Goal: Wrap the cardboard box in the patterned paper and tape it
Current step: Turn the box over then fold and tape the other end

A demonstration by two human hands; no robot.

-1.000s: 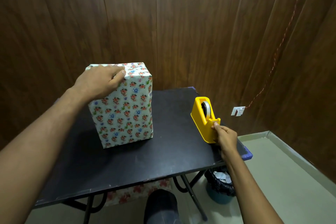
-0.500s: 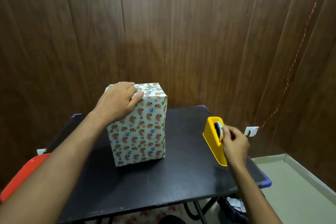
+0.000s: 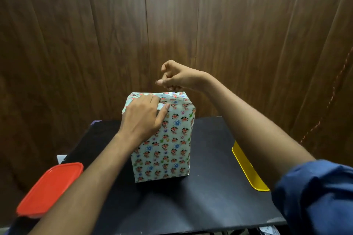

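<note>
A tall box, fully covered in floral patterned paper, stands upright near the middle of a black table, in front of a dark wood-panelled wall. No bare cardboard shows on the faces in view.

The left hand reaches in from seven o'clock and rests on the box's top front edge, fingers curled over the folded paper flaps and thumb lying against the front face, pressing the folds down.

The right hand comes in from four o'clock and hovers just above the top of the box, apart from it. Its fingers are curled and the thumb and forefinger are drawn together as if pinching something small. A strip of clear tape may hang there, but none can be made out, so what it holds cannot be told.

At three o'clock from the box, near the table's right edge, sits a yellow tape dispenser, partly hidden behind the right forearm. At eight o'clock, at the table's left edge, lies a red lid.

The wrapping looks nearly finished: sides covered, top end folded closed. What appears to remain is taping that top fold. The bottom and back seams are hidden.
</note>
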